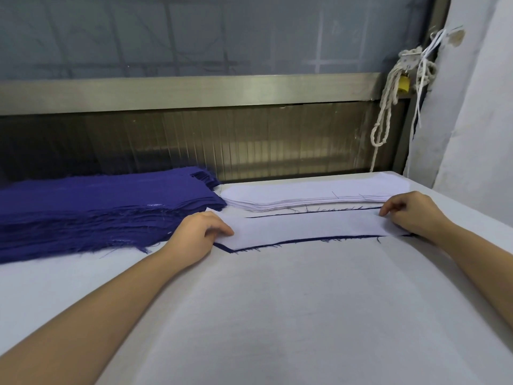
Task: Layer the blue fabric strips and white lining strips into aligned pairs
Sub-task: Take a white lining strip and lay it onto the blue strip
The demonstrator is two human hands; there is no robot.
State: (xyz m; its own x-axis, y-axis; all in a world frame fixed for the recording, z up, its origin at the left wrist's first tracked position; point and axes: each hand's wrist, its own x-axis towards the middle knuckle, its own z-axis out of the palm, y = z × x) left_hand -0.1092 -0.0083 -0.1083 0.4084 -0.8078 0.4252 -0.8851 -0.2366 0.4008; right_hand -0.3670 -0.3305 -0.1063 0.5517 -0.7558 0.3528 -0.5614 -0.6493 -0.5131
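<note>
Pinching its ends, left hand and right hand apart, we held the limp lining strip atop the blue strip.

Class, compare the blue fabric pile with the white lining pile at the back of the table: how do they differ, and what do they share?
The blue pile has frayed, thready edges; the white pile is cleanly cut. The blue pile is thicker and untidier; the white pile is thin and even. Blue lies left, white right. Both are stacked strips lying flat along the far edge of the table.
</note>
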